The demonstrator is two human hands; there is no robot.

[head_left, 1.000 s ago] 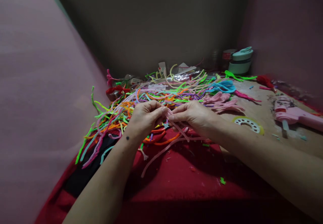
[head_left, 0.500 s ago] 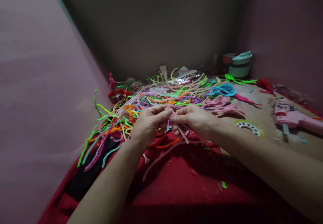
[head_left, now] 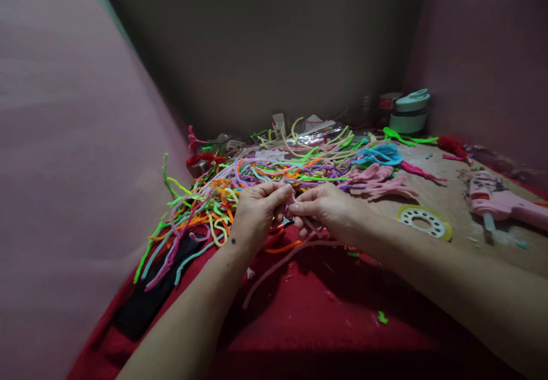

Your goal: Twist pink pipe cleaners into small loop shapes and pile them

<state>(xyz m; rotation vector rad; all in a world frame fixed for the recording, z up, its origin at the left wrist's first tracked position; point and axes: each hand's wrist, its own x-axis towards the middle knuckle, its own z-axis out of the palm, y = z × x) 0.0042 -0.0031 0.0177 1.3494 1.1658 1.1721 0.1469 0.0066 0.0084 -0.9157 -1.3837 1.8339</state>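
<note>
Close together over the red cloth (head_left: 325, 323), my two hands pinch a pink pipe cleaner (head_left: 312, 227). My left hand (head_left: 259, 211) grips its upper end between thumb and forefinger. Right beside it, my right hand (head_left: 329, 209) holds the same piece, whose tail hangs below the fingers. Fingers hide most of the held part. A longer pink pipe cleaner (head_left: 274, 271) curves across the cloth underneath. Behind the hands spreads a tangled heap of coloured pipe cleaners (head_left: 201, 200). Part of an orange one (head_left: 282, 249) shows below my left hand.
On the right lie a pink glue gun (head_left: 492, 200) and a yellow-rimmed tape roll (head_left: 423, 223). Bundles of pink (head_left: 372, 174) and blue pipe cleaners (head_left: 381, 154) rest nearby. A mint-green container (head_left: 410, 112) stands at the back. A black cloth (head_left: 145, 306) lies at left.
Both hands stay together, with small finger movements on the pink pipe cleaner. Its hanging tail shows less than before. The view has shifted slightly.
</note>
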